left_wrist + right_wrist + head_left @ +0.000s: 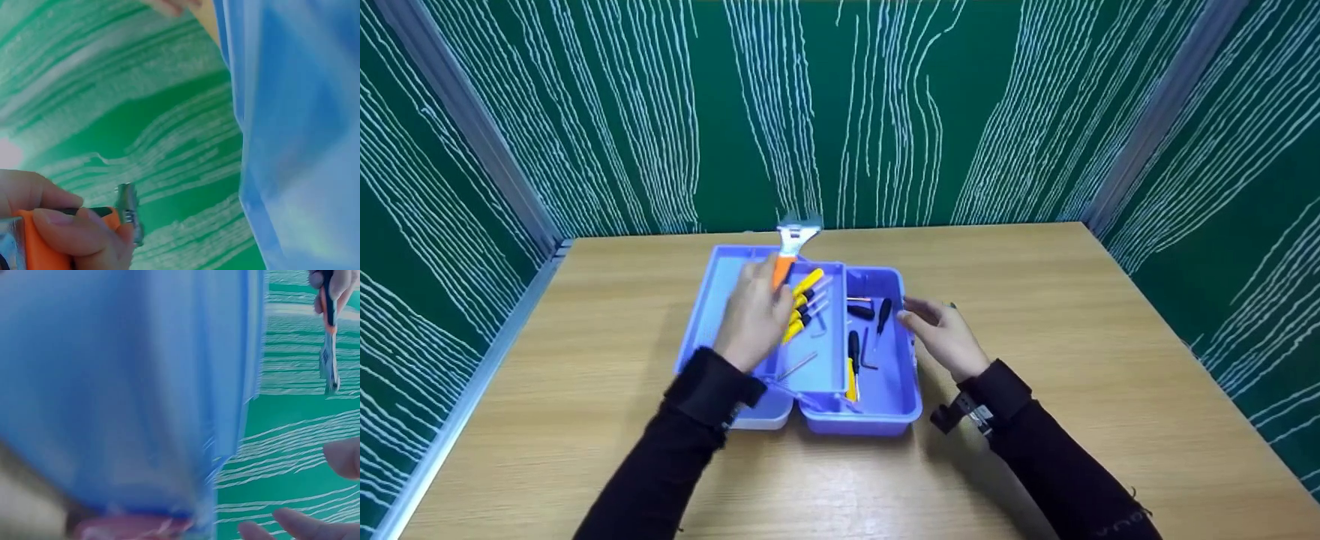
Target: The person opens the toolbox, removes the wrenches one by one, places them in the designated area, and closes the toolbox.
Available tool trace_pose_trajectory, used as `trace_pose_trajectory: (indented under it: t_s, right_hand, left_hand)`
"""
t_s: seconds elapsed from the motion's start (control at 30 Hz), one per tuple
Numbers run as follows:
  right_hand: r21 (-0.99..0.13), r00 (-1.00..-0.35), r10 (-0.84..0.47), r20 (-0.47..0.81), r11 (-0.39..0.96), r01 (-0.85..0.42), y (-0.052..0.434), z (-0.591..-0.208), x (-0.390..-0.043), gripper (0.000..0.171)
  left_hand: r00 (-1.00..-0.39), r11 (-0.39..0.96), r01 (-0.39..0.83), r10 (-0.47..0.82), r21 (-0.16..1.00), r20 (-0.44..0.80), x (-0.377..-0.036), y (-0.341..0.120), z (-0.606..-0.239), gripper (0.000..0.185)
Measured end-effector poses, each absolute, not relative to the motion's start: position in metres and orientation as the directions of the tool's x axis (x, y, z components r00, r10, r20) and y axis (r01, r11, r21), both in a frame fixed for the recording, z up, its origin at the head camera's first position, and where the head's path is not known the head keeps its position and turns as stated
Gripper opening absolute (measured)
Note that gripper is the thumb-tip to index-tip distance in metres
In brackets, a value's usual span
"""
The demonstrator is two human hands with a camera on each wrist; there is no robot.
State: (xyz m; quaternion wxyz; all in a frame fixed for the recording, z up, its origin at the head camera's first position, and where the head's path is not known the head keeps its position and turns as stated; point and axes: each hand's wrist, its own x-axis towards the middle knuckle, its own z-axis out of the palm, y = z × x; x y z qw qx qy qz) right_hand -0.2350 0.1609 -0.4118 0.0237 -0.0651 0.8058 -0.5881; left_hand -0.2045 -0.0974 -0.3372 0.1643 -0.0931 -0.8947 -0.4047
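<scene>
My left hand (755,315) grips an adjustable wrench (784,268) by its orange and black handle, above the left part of an opened purple toolbox (861,426). The metal head points away, toward the back wall. In the right wrist view the wrench (329,354) shows at upper right, held off the table. My right hand (949,337) is beside the toolbox's right wall, fingers apart and nothing in them; whether the thumb touches the rim I cannot tell. Its fingertips (292,523) show at lower right in the right wrist view.
A raised inner tray (829,367) holds several yellow-and-black screwdrivers (796,330) and hex keys. In the compartment below lie black-handled screwdrivers (884,311), a hex key (865,352) and a yellow handle (851,380). The lid (701,319) lies folded open leftward on the wooden table (1035,300).
</scene>
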Motion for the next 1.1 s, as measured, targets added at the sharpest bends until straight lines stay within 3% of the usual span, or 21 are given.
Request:
trace_pose_trajectory:
  t_s: [0.37, 0.53, 0.73, 1.1]
  right_hand:
    - [-0.998, -0.982, -0.191, 0.001, 0.062, -0.013, 0.135, -0.397, -0.216, 0.039]
    - [-1.000, -0.974, -0.224, 0.013, -0.013, -0.010, 0.126, -0.402, -0.211, 0.027]
    - [-0.998, -0.974, -0.225, -0.009, -0.054, 0.021, 0.118, -0.411, -0.210, 0.012]
    - [-0.992, -0.984, -0.155, -0.085, -0.079, 0.098, 0.118, -0.413, -0.210, 0.014]
  left_hand:
    - [-0.871, 0.605, 0.462, 0.174, 0.649, 0.459, -0.178, -0.050, -0.379, 0.053]
    - [-0.870, 0.588, 0.473, 0.195, 0.655, 0.453, -0.169, -0.034, -0.394, 0.052]
    - [-0.863, 0.606, 0.469, 0.160, 0.642, 0.479, -0.167, -0.017, -0.410, 0.049]
    - [-0.870, 0.631, 0.455, 0.166, 0.628, 0.464, -0.168, -0.005, -0.419, 0.050]
